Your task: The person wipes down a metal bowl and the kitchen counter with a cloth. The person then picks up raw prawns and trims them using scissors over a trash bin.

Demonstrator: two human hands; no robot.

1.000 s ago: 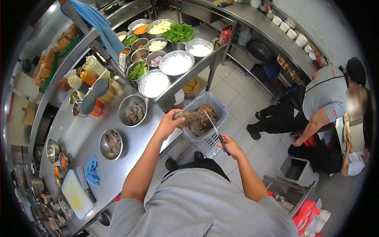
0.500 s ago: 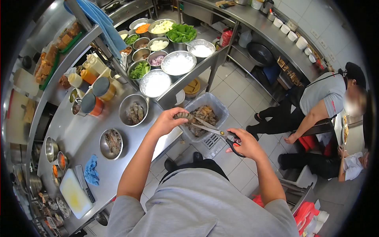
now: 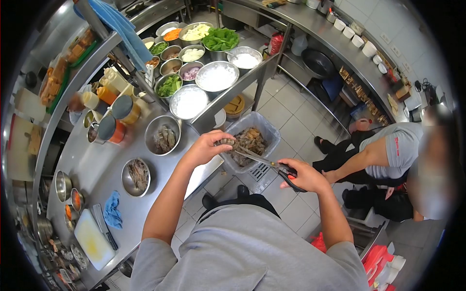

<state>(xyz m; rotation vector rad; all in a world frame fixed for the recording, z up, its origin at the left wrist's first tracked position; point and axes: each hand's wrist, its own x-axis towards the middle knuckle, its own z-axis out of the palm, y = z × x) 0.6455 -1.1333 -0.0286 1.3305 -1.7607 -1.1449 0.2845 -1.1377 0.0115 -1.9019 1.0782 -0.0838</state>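
My left hand (image 3: pixel 209 145) pinches a grey shrimp (image 3: pixel 226 142) above a lined plastic bin (image 3: pixel 274 137). Shrimp scraps (image 3: pixel 255 140) lie in that bin. In my right hand (image 3: pixel 303 175) is a pair of scissors (image 3: pixel 275 165) with black handles, its blades pointing left to the shrimp and nearly closed. Whether the blades cut into it I cannot make out. On the steel table to the left, one metal bowl (image 3: pixel 151 127) holds a few shrimp, and a second bowl (image 3: pixel 127 186) holds more whole shrimp.
A cutting board (image 3: pixel 92 242), a knife (image 3: pixel 103 225) and a blue cloth (image 3: pixel 112 209) lie on the table. Bowls of vegetables and white powder (image 3: pixel 216 76) stand ahead. Two co-workers (image 3: pixel 388 155) are close on the right. Tiled floor (image 3: pixel 286 111) surrounds the bin.
The scissor blades have come closer together, and my right hand has closed further on the handles. The co-worker in grey has bent lower and shifted nearer the other person.
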